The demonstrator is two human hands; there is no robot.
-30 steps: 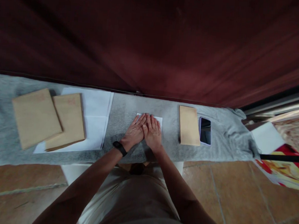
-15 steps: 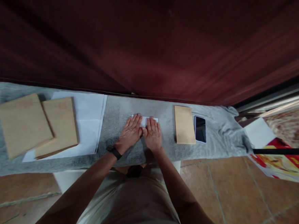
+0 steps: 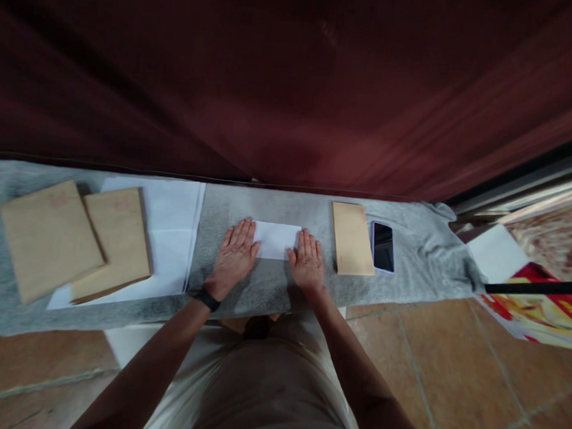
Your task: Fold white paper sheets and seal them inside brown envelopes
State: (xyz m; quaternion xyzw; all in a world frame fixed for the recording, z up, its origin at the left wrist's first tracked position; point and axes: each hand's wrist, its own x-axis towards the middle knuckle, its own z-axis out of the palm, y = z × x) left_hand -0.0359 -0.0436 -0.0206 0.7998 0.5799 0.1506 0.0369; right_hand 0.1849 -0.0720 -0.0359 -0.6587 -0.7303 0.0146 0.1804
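Note:
A small white piece of paper point(image 3: 277, 240), possibly folded, lies flat on the grey cloth in front of me. My left hand point(image 3: 235, 253) rests palm down at its left end, fingers stretched out and the thumb touching or just over the edge. At the right end lies my right hand point(image 3: 307, 260), also flat with fingers extended, its thumb over the paper's edge. Neither hand grips anything. A dark band point(image 3: 208, 299) circles my left wrist.
Two brown envelopes point(image 3: 51, 240) overlap on large white sheets point(image 3: 172, 232) at the left. To the right are another brown envelope point(image 3: 353, 240) and a phone point(image 3: 383, 247). Grey cloth point(image 3: 261, 288) covers the narrow surface; a dark red curtain point(image 3: 284, 97) hangs behind.
My hands have slid apart, the left one leftward and the right one rightward, uncovering the middle of the white paper. The paper stays in about the same spot.

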